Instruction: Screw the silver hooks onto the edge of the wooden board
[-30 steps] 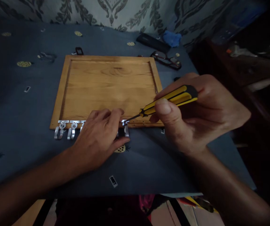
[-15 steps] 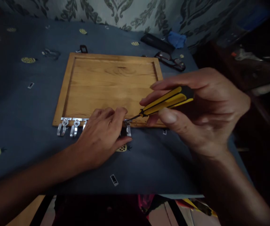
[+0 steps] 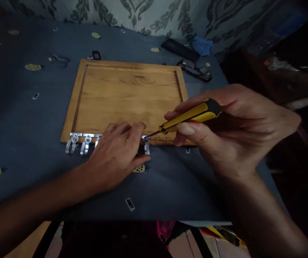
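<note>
left hand [image 3: 116,154] over hooks [image 3: 87,144] on rimmed panel [image 3: 132,95], right hand [image 3: 234,141] around screwdriver [image 3: 194,113]

The bare right hand's grip [image 3: 231,136] is closing again around the slim, metal-shafted yellow-and-black screwdriver [image 3: 190,116], its fingers drawing in from their looser spread half a second ago. The handle's yellow strips are facing differently.

I read this as a home. I see a pineapple-print tablecloth [image 3: 49,122] and leaf-patterned curtain or wallpaper [image 3: 164,23]
</note>
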`<move>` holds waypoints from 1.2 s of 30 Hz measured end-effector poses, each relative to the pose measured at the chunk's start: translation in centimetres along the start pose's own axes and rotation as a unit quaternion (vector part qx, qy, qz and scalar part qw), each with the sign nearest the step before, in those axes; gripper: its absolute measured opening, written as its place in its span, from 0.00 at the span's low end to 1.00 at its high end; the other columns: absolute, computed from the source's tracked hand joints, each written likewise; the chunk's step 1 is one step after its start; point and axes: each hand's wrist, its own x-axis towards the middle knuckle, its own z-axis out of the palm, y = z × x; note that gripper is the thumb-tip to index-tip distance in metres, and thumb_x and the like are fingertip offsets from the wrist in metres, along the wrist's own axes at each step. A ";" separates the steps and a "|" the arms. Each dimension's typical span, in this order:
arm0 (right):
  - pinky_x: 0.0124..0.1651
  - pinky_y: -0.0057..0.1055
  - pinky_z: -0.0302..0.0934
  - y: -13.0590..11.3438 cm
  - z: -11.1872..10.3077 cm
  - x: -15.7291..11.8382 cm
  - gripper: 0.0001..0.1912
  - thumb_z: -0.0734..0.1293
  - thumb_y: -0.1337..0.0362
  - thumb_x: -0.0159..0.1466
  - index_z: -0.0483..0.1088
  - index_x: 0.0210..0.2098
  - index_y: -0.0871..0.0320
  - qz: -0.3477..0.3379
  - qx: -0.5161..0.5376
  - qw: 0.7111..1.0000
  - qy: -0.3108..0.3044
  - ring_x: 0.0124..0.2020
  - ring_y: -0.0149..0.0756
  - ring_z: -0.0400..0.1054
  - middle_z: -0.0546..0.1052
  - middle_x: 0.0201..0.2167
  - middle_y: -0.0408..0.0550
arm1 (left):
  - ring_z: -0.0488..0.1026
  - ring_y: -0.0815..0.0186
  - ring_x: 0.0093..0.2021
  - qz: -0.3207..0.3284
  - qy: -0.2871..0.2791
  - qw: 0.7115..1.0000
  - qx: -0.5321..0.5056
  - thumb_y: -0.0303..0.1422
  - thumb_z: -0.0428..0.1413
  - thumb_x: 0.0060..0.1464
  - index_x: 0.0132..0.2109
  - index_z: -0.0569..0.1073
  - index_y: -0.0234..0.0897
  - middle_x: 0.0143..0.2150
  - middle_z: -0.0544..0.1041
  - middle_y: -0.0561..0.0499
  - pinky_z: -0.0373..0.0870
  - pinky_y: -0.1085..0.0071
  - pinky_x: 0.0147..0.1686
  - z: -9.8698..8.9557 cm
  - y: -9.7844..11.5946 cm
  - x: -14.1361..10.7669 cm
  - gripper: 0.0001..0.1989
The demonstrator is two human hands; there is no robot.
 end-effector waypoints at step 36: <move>0.30 0.32 0.69 0.3 -1.4 1.2 0.04 0.75 0.66 0.58 0.78 0.29 0.52 -0.079 0.013 0.991 -0.109 0.34 0.36 0.74 0.79 0.32 0.44 | 0.74 0.51 0.47 -0.004 -0.011 1.000 -0.014 0.38 0.64 0.54 0.52 0.63 0.36 0.47 0.78 0.45 0.70 0.54 0.46 -0.2 0.2 0.2 0.24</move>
